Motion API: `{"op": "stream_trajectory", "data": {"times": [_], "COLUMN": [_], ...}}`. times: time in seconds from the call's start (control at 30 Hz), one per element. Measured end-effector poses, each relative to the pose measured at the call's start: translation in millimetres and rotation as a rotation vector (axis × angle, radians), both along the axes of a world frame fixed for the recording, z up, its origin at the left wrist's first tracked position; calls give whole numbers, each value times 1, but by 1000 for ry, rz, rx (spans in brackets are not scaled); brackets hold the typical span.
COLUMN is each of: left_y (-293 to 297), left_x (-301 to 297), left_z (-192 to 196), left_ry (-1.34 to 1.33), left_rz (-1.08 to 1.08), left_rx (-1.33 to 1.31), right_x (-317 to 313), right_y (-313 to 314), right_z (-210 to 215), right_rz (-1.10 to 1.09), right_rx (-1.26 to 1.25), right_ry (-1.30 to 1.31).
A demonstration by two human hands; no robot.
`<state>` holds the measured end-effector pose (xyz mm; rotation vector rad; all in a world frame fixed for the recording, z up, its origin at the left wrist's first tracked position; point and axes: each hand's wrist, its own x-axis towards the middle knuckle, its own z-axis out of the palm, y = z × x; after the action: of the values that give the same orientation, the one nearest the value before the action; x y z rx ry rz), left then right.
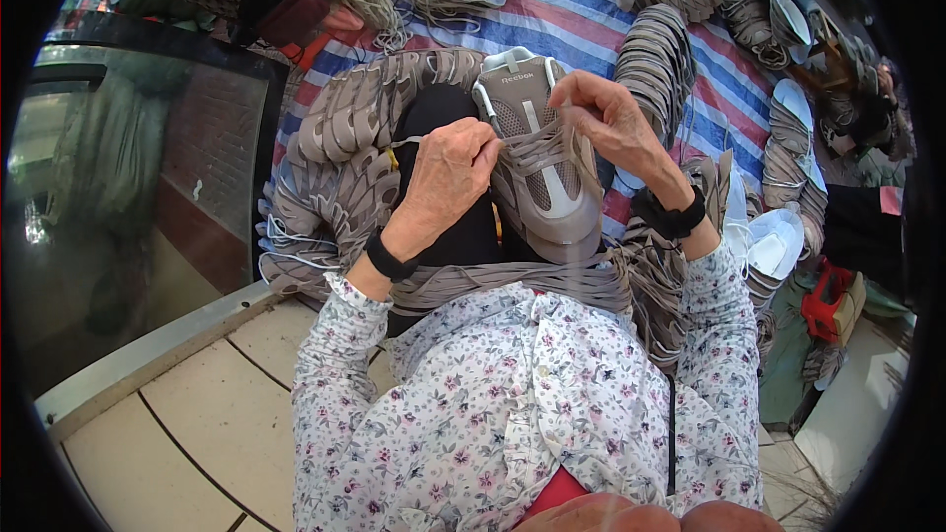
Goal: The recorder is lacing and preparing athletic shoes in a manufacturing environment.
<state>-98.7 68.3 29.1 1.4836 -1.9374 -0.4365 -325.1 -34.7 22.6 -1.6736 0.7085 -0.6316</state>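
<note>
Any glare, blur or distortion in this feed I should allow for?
Head view: fisheye curves the seams of the tiled floor, and black vignetting rings the picture; head view: reflections muddle the dark glassy panel at left; head view: the left hand, right hand and shoe look well lit and reasonably sharp.

Shoe (545, 189): taupe, mesh panels, pale grey strip up the toe (564, 227), whitish collar edging. Beside inner edge of left thigh (437, 108), toe toward the body, tongue (519, 89) at far end. Underside hidden. Laces (540, 146): taupe, strung across the throat, slightly bunched.
</note>
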Motion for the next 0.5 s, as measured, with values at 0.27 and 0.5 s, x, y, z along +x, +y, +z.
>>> {"op": "stream_trajectory", "data": {"times": [0.27, 0.5], "left_y": [21, 43], "left_x": [6, 75], "left_z": [0, 14], "left_ry": [63, 736], "left_rz": [136, 221], "left_rx": [4, 720], "right_x": [-12, -58], "right_y": [-9, -31], "right_z": [-17, -32], "right_rz": [-44, 57], "right_rx": [352, 87], "right_ry": [-95, 150]}}
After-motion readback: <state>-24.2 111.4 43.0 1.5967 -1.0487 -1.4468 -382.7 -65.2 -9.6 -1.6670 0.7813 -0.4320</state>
